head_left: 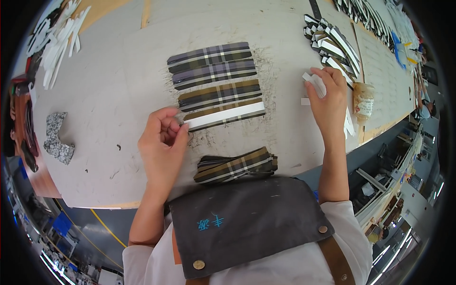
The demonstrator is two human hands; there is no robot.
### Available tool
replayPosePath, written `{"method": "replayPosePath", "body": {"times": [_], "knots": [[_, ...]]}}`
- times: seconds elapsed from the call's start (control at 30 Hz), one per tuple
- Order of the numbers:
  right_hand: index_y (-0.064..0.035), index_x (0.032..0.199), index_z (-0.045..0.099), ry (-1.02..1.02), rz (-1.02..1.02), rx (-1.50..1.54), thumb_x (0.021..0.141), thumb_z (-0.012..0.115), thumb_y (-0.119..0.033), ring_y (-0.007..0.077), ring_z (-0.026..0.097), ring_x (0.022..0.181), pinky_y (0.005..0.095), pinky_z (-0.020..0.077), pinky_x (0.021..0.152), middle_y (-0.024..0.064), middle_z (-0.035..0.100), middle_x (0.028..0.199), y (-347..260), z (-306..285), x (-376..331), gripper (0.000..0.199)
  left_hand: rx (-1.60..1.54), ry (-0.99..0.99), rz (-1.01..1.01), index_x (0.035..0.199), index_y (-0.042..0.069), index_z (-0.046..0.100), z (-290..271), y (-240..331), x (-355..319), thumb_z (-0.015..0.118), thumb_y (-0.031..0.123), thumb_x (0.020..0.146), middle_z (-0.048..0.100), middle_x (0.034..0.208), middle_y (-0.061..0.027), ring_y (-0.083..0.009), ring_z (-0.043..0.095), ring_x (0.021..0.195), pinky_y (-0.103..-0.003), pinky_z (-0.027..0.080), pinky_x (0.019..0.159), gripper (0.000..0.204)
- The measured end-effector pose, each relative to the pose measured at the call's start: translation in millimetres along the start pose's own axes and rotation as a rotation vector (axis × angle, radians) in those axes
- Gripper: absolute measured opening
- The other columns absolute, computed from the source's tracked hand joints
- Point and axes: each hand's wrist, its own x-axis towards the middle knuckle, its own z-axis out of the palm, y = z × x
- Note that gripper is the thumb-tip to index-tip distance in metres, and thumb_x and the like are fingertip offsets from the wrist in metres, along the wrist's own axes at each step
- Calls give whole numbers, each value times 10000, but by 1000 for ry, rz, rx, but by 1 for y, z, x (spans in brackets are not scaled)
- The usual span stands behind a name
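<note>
Several plaid fabric strips (216,74) lie in a row on the table ahead of me. A white strip (228,115) lies lengthwise along the nearest plaid strip (205,126). At that white strip's left end, my left hand (163,133) has its thumb and fingers pinched together. Off to the right, my right hand (332,97) holds a small whitish piece (317,85) between thumb and fingers; its exact kind cannot be made out. A short white piece (305,101) lies just beside that hand. Closer to me rests a loose stack of plaid strips (237,165).
A jar with brownish contents (364,100) stands right of my right hand. Beyond it lies a pile of dark and white strips (332,40). White strips (59,52) lie far left, above a patterned cloth scrap (58,137). Dark smears surround the plaid row.
</note>
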Motion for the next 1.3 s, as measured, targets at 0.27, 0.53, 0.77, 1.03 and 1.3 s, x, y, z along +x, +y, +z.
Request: {"method": "replayPosePath", "body": {"times": [0.27,0.53,0.77,1.03,1.3], "knots": [[-1,852,667,-19,-36,145,785,706,-15,231,605,841,335,488,728,90,636,910,-9,-18,-2,78,17,54,149,1026,16,626,-2,10,-2,678,-78,810,548,767,-6,-54,502,639,-193,433,566,242],[-22,1111,591,-735,313,954,999,494,-96,39,534,723,192,419,619,7,615,830,-75,-17,-18,166,-260,-379,259,1064,35,632,41,37,-5,730,-26,796,601,797,-43,-85,562,642,-225,469,561,292],[-21,1188,571,-651,247,943,975,505,-67,64,583,694,238,488,624,23,634,756,-99,2,-20,227,-591,-456,-38,1005,-15,612,42,35,-4,699,-4,853,651,840,-47,-79,631,752,-216,508,638,176],[-45,1086,623,-747,208,1066,856,666,9,48,534,702,199,405,629,-8,626,806,-65,-3,-13,240,-635,-325,-99,1014,-31,638,10,18,-1,625,-72,876,639,896,-55,-107,614,779,-235,521,680,144],[-13,983,703,-836,452,1019,868,677,-26,69,608,668,200,469,573,29,683,809,-58,-10,-6,118,-407,-236,-105,1005,-36,678,-4,15,-7,641,-24,884,645,837,-54,-87,595,688,-219,499,600,127]]}}
